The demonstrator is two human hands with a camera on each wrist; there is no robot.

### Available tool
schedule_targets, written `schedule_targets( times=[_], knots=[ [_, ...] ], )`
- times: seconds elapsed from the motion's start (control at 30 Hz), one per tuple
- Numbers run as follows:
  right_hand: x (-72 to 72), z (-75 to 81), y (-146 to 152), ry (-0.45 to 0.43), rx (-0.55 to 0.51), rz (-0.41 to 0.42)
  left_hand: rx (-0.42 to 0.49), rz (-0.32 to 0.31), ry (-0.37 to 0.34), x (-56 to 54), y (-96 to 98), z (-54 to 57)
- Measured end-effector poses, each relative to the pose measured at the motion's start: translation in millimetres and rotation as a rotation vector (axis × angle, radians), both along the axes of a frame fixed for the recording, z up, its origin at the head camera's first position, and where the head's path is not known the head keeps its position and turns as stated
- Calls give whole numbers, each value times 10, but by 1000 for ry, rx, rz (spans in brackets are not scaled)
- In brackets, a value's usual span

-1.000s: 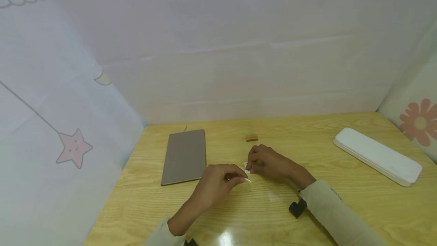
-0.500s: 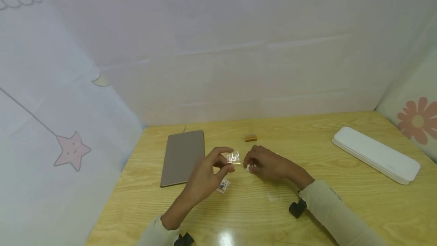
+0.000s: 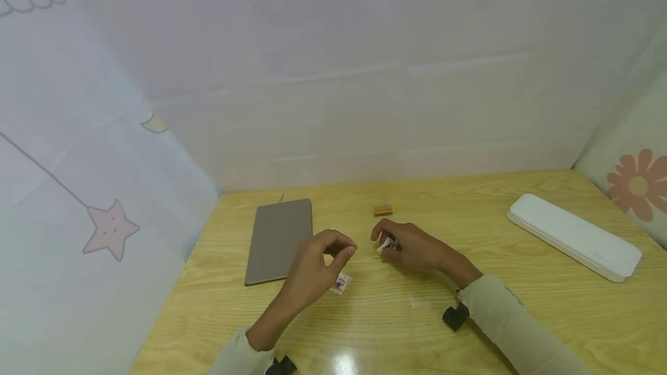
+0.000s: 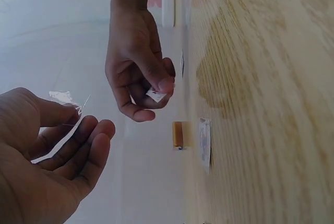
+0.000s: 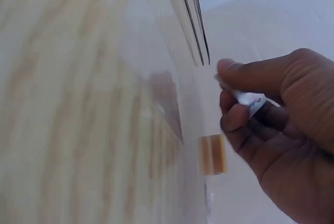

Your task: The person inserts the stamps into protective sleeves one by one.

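My left hand [image 3: 318, 259] pinches a clear crinkled plastic film [image 4: 62, 97] between thumb and fingertips; in the head view the film hardly shows. My right hand [image 3: 414, 247], just to its right, holds a small white printed paper piece [image 3: 388, 244] between thumb and curled fingers. The right wrist view shows a coloured print on that piece [image 5: 251, 100], partly covered by the fingers. A similar printed piece [image 3: 341, 283] lies on the table beneath my left hand, and stands out edge-on in the left wrist view. Both hands are above the tabletop, apart from each other.
A grey-brown notebook [image 3: 281, 241] lies left of my left hand. Behind the hands sits a small orange-brown block [image 3: 383, 210]. A long white case [image 3: 573, 236] lies at the right. Another thin pale piece [image 4: 182, 63] is on the table near my right hand.
My left hand has moved left and up with the plastic film, uncovering the printed piece below. My right hand has raised its printed piece from the table and turned it.
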State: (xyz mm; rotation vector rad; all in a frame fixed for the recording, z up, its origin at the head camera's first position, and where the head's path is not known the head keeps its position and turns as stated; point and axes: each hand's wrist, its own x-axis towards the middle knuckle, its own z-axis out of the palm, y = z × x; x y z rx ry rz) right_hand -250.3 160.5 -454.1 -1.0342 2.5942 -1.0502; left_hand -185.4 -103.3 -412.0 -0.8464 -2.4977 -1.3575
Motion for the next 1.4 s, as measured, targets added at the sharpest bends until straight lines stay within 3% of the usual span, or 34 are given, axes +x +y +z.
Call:
schedule_targets(
  times=[0.2,0.33,0.53,0.8,1.4],
  knots=[
    [92,313,-4,128,-139,-41,-20,24,89,15,7,-6],
    [200,584,-21,245,-239,-14,-41,32,178,11,23,0],
    [410,813,-135,305,-359,-21,-71,50,238,7,35,-20],
    [563,852,-326,473,-337,-72,-94,70,248,31,47,-44],
    [589,807,-374,541,-238,-77,-102,87,233,47,73,-49]
  ],
)
